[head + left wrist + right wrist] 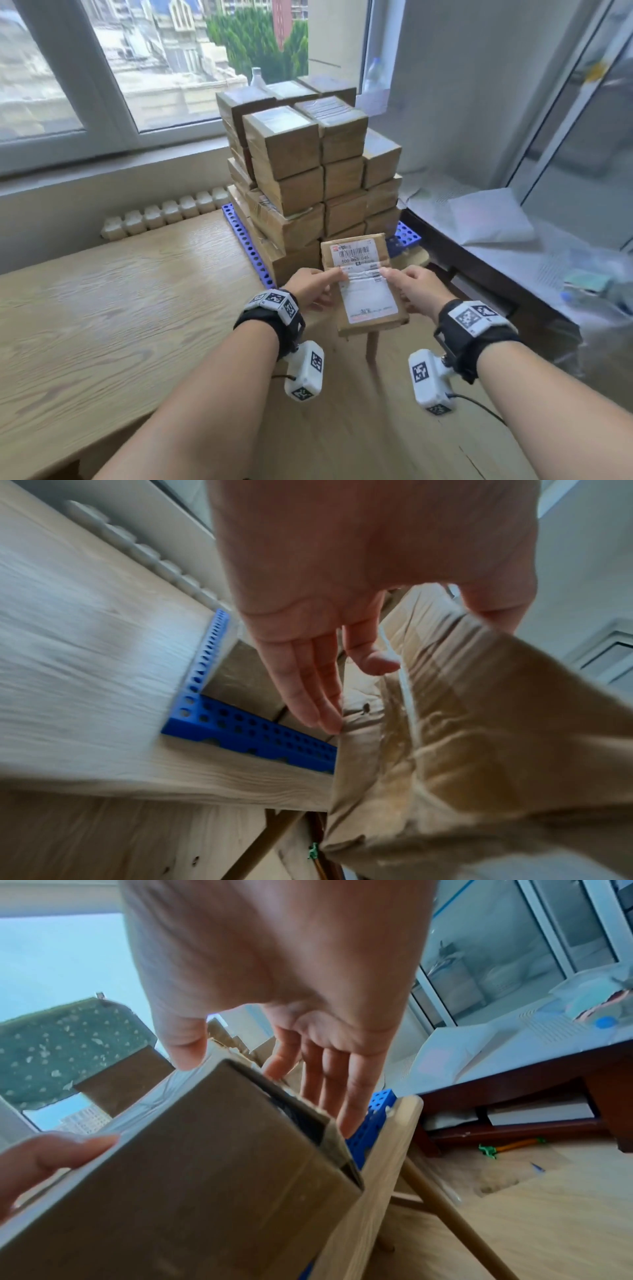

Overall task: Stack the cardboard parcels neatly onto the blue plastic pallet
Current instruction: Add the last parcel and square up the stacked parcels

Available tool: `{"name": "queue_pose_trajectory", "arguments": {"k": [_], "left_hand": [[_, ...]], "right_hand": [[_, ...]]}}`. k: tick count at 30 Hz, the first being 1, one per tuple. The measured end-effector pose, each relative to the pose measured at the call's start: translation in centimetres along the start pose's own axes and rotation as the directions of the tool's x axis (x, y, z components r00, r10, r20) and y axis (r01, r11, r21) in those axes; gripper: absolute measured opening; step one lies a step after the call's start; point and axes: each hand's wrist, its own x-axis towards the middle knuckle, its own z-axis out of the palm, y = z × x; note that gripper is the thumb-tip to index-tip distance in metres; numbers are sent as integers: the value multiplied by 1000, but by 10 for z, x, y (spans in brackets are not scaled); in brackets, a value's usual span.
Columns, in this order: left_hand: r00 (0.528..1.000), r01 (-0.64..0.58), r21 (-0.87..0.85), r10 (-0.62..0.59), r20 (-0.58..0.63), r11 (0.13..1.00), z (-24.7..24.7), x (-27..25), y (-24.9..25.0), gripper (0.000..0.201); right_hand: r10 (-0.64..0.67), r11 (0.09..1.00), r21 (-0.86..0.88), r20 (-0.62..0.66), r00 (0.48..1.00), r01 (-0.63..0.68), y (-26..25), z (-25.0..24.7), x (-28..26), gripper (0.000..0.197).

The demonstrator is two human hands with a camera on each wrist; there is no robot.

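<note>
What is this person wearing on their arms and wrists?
Both forearms are bare, with no sleeves. The left hand and right hand each have a black wrist strap topped by white blocks printed with black square codes. A white camera box with the same markings hangs under each wrist, trailing a thin black cable.

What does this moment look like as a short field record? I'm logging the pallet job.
held item: labelled cardboard parcel, white shipping label facing up
left hand: grips the parcel's left edge, thumb on top
right hand: grips the parcel's right edge, thumb on top
parcel position: in the air in front of the stack, not yet set down
stack: several layers of cardboard parcels on the blue plastic pallet
support: pallet sits on the wooden table, near the window
</note>
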Motion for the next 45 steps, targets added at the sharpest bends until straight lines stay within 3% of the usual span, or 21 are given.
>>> {"name": "queue_pose_trajectory", "arguments": {"k": [5, 9, 11, 14, 17, 20, 24, 29, 34, 37, 43, 45], "left_hand": [[993, -121, -18, 121, -17, 993, 35, 23, 59, 36], [974, -216, -21, 213, -78, 976, 53, 40, 107, 41], [960, -266, -41, 260, -102, 963, 62, 52, 128, 51], [916, -349, 66, 355, -187, 935, 71, 74, 160, 70], [862, -381, 328, 460, -213, 865, 74, 96, 193, 74], [835, -342, 540, 512, -200, 769, 72, 115, 225, 68], [785, -272, 659, 558, -270, 701, 56, 137, 272, 63], [784, -225, 665, 537, -310, 712, 36, 149, 308, 56], [718, -93, 711, 542, -438, 697, 1, 153, 332, 44], [683, 35, 707, 500, -533, 706, -25, 152, 331, 32], [649, 245, 605, 335, -683, 758, -62, 154, 304, 38], [635, 291, 587, 306, -710, 756, -65, 156, 297, 27]], "right_hand": [[-98, 988, 107, -133, 986, 113, -14, -60, 12, 36], [-151, 958, 221, -157, 976, 184, -31, -96, 32, 60], [-166, 943, 268, -129, 978, 195, -41, -111, 43, 48], [-182, 915, 338, -142, 973, 221, -59, -136, 68, 36], [-190, 918, 327, -136, 972, 225, -76, -160, 99, 31], [-197, 929, 300, -98, 976, 217, -97, -178, 131, 31], [-221, 920, 319, -57, 974, 228, -132, -191, 171, 31], [-246, 924, 296, -27, 969, 243, -167, -192, 217, 45], [-238, 931, 298, 59, 969, 211, -199, -184, 261, 35], [-253, 949, 214, 89, 963, 230, -212, -170, 294, 56], [-257, 965, 116, 198, 946, 237, -226, -134, 347, 51], [-264, 964, 70, 227, 937, 255, -224, -123, 369, 59]]}}
